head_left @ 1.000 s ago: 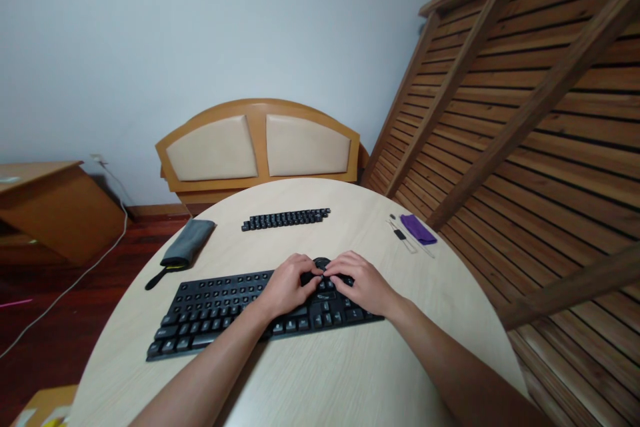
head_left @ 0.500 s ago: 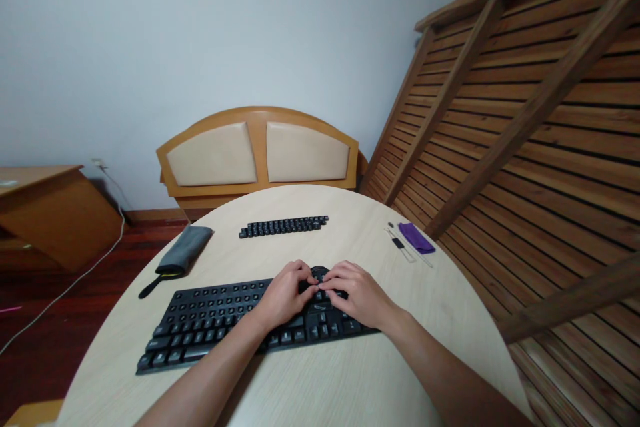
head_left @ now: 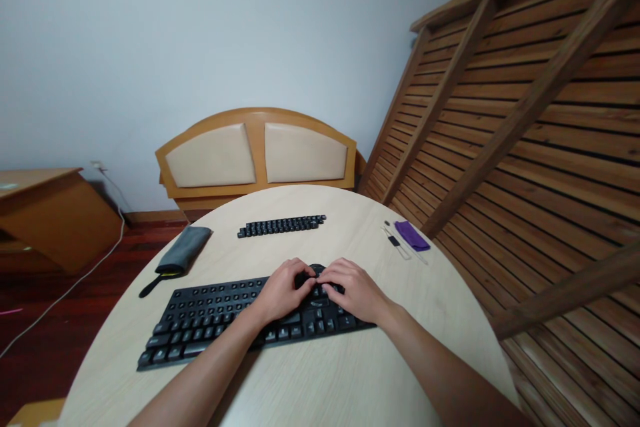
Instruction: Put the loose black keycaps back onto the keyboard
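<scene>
While both hands are bending fingers over the keyboard, any pinch is hiding. Probably stiff, it's inviting gripping near the tabletop's left edge.

Table: keyboard, left end toward left edge; keycap rows behind it, toward back edge; pouch by left edge; cloth by right edge, wire tool just left of it. Behind table: headboard.

The keyboard was black, the grained worktop pale, the cloth at its two o'clock purple, the pouch at ten grey.
</scene>
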